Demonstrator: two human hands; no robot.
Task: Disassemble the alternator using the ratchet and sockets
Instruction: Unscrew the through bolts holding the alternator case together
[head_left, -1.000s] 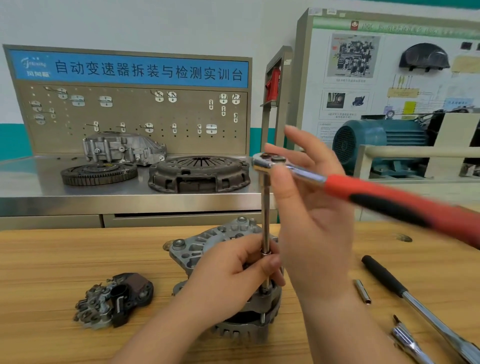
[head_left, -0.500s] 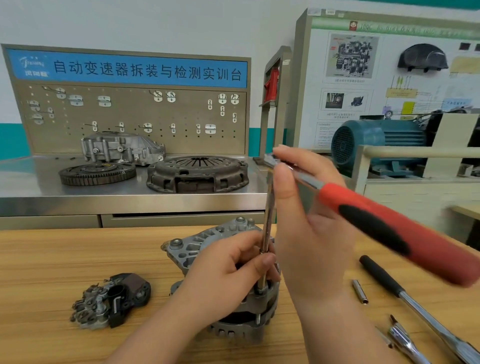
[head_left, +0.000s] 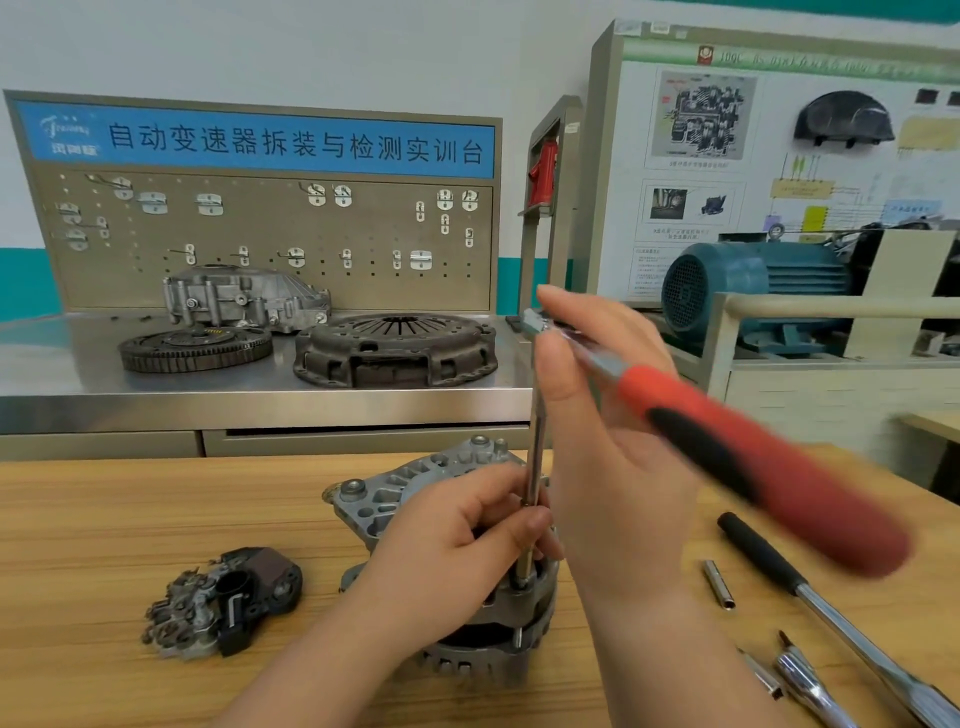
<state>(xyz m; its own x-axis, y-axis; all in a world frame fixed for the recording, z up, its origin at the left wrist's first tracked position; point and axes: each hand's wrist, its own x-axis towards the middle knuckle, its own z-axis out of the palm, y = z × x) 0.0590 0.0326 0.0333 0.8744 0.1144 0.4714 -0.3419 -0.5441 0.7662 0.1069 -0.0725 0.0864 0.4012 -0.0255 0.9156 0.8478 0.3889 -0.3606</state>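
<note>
Left hand curling its fingers round the extension bar just above the alternator standing on the wooden table, right hand pinching the head of the red-handled ratchet between thumb and forefinger, other fingers hanging loose

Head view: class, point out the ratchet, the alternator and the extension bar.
ratchet (head_left: 831, 514), head view, red handle.
alternator (head_left: 384, 499), head view, grey end housing.
extension bar (head_left: 535, 457), head view, bare mid-shaft.
</note>
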